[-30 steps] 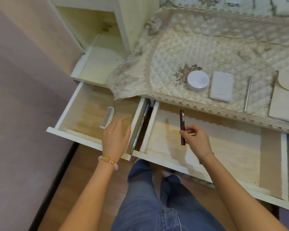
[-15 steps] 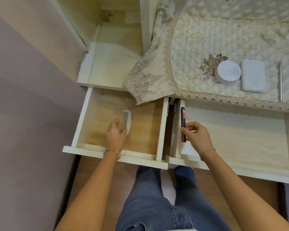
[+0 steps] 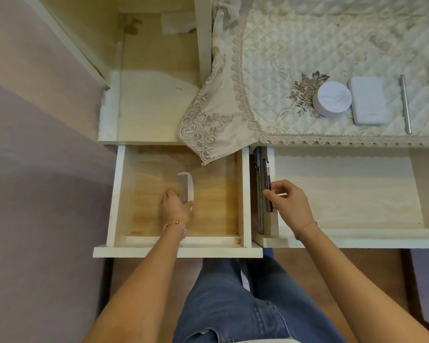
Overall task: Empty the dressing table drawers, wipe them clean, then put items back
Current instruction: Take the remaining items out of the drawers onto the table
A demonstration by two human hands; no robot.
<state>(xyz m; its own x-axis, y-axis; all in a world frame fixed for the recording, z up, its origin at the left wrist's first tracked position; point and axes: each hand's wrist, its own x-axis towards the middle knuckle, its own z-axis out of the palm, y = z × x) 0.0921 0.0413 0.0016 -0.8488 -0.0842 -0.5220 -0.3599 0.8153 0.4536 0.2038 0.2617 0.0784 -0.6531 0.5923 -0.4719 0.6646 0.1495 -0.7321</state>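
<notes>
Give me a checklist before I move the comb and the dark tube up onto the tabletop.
1. Left hand grips comb: ok.
2. Right hand pinches dark tube: ok.
3. Bare quilted cloth left of round jar: ok.
4. Left drawer otherwise empty: cannot tell, lace corner hangs over its back.
5. Right drawer otherwise empty: cannot tell, its right end is out of frame.
</notes>
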